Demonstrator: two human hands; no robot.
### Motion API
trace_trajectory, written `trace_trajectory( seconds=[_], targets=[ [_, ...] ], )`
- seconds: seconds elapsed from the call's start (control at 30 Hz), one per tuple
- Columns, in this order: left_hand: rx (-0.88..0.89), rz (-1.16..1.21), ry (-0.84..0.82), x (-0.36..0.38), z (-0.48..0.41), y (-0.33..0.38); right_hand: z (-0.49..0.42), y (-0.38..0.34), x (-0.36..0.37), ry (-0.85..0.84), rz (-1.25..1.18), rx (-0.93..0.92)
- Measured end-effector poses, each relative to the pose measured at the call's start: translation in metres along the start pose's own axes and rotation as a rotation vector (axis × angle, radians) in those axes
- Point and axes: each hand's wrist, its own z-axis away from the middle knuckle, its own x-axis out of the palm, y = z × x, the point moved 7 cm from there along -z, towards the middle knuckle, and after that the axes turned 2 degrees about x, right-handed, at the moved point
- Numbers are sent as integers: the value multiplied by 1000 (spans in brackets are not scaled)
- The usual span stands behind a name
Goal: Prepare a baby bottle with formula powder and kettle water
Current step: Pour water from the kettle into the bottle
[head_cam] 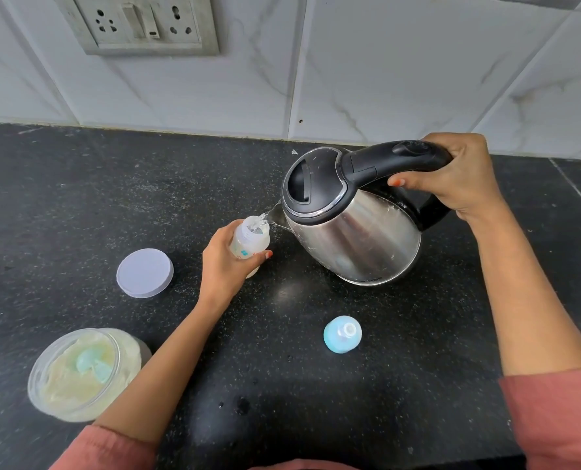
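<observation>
Black speckled stone table (78, 198) meets a white, grey-veined tile wall (384, 62) bearing a grey socket panel (139, 23). Mid-table toward the back edge, the right hand (452, 178) is wrapped round the black plastic handle of a tilted stainless-steel kettle (357, 239), water running from its spout into a small clear plastic baby bottle (250, 240) gripped by the curled left hand (224, 269). Near the front left corner stands an open clear round jar (129, 347) of pale yellow powder (68, 378) with a light-blue scoop (94, 362) in it; a flat lavender round lid (144, 273) and a light-blue teat cap (342, 334) lie apart.
</observation>
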Motion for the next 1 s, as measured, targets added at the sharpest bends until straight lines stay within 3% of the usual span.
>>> trace_trajectory(
  seconds=[1.0],
  targets=[
    [-27, 21, 0, 1, 1, 3, 0, -2, 1, -17, -23, -23]
  ],
)
